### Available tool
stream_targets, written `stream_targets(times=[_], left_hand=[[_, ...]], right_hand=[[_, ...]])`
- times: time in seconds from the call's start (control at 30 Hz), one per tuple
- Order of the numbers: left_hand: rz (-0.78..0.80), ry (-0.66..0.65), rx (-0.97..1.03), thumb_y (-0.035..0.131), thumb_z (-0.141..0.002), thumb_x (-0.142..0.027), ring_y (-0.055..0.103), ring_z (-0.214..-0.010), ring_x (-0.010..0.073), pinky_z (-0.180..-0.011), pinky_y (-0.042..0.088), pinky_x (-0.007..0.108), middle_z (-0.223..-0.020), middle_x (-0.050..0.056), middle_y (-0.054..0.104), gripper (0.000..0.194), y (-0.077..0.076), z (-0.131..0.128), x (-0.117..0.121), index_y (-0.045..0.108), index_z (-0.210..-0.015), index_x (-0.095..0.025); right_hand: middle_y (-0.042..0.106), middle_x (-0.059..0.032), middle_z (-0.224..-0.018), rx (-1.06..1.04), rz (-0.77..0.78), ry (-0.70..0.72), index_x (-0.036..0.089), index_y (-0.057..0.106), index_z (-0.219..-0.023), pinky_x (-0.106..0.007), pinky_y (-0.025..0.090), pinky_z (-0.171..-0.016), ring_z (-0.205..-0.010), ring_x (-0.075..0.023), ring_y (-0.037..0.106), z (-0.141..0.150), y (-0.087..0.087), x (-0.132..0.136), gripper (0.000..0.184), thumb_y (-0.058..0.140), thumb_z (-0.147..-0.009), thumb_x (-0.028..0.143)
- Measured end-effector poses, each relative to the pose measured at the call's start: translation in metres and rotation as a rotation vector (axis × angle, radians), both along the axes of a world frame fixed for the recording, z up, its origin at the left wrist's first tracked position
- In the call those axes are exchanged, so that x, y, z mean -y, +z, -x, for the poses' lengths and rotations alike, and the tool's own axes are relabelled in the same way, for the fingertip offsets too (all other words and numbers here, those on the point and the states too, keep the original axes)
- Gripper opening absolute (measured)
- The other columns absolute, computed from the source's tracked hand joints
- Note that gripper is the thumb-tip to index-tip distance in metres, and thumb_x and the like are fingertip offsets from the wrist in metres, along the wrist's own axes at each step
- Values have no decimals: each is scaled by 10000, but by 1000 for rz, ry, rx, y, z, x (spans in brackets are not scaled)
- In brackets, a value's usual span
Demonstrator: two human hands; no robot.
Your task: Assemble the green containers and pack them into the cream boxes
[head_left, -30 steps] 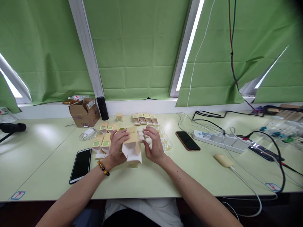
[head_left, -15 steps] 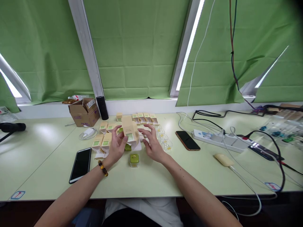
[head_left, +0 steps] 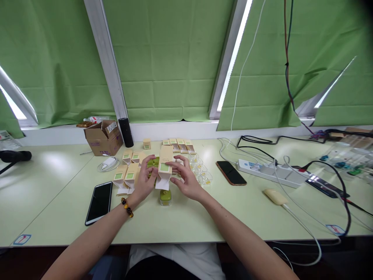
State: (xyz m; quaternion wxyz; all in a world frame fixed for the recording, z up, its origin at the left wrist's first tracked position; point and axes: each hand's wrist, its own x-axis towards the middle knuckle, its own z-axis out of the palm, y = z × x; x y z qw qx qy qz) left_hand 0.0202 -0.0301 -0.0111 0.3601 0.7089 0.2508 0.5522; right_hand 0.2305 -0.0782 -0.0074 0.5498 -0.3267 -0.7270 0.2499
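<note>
A small cream paper box (head_left: 166, 155) with a green window and a white flap hanging open at its lower end is held up between my hands. My left hand (head_left: 145, 179) grips its left edge with thumb and fingers. From the other side my right hand (head_left: 186, 177) has its fingers against the right edge. Just below the box stands a small clear jar with an olive-green lid (head_left: 165, 196). Several more green lids (head_left: 152, 162) show partly behind my left fingers; the rest is hidden.
Several open paper boxes (head_left: 130, 177) stand left of my hands, more boxes (head_left: 182, 146) at the back. Clear plastic containers (head_left: 199, 171) lie right of my right hand. Phones (head_left: 99, 203) (head_left: 231, 173), a power strip (head_left: 271, 173), cables and a carton (head_left: 103, 140) are around.
The paper box has shifted right and turned, with its green window and hanging flap now facing me. My right fingers have closed in from beside the box onto its right edge.
</note>
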Motion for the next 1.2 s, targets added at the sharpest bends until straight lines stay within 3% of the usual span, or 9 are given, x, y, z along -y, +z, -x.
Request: stream_targets(times=[0.1,0.2,0.57,0.87,1.03,1.2], left_hand=[[-77,-45,-92,611,-1023,-426,657,-888,134,-806,602,338,-1640,145,336,381,2,4,4,615,-1374,-278],[-119,-44,-135,679,-986,-367,638,-896,131,-896,604,382,-1650,147,302,370,3,5,6,657,-1344,-278],[-110,52,-87,697,-981,-378,634,-739,71,-808,631,337,-1487,133,465,288,1,-2,6,702,-1235,-242],[-81,102,-89,694,-983,-368,637,-711,60,-755,619,311,-1430,120,480,258,-3,-6,10,713,-1206,-241],[-83,47,-117,683,-986,-406,647,-840,118,-840,607,345,-1480,126,447,350,-5,-2,6,693,-1309,-270],[-83,-156,-159,544,-1031,-552,589,-1204,268,-986,557,438,-1639,133,310,580,-3,5,5,502,-1570,-342]], right_hand=[[317,-100,-1483,-77,60,45,357,619,-1426,-502,576,-1102,-1123,-212,678,-4,2,-2,471,726,-968,366],[336,-97,-1454,-116,94,68,343,640,-1407,-481,591,-1062,-989,-161,690,-6,2,-5,457,735,-964,407],[430,-95,-1394,-184,169,59,325,682,-1348,-411,646,-926,-852,-120,643,1,-7,-12,452,771,-928,468],[432,-94,-1402,-166,133,-27,304,662,-1335,-365,649,-880,-830,-105,637,10,-12,-9,364,671,-992,424],[444,-91,-1385,-197,128,-48,311,681,-1316,-378,651,-872,-803,-101,631,10,-11,-10,338,671,-982,362],[481,-91,-1400,-279,156,-30,315,677,-1310,-351,657,-812,-847,-129,656,6,-8,-14,374,709,-949,406]])
